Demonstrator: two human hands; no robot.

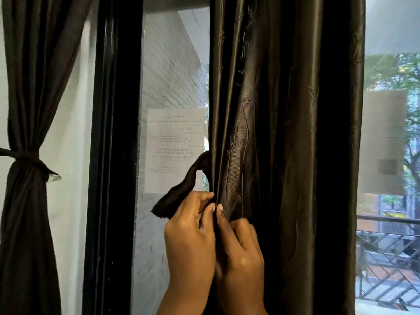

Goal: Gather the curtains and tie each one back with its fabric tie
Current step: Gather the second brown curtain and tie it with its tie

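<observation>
Just right of the window frame [113,155], the left hand [191,242] pinched the fabric tie [179,194] while the right hand [241,251] clamped the gathered curtain [272,133], seemingly steadying folds for wrapping.

At nine o'clock, a dark curtain [25,155] hangs tied; the embossed satin curtain [272,133] ahead hangs gathered, its fabric tie [179,192] dangling loose.
</observation>
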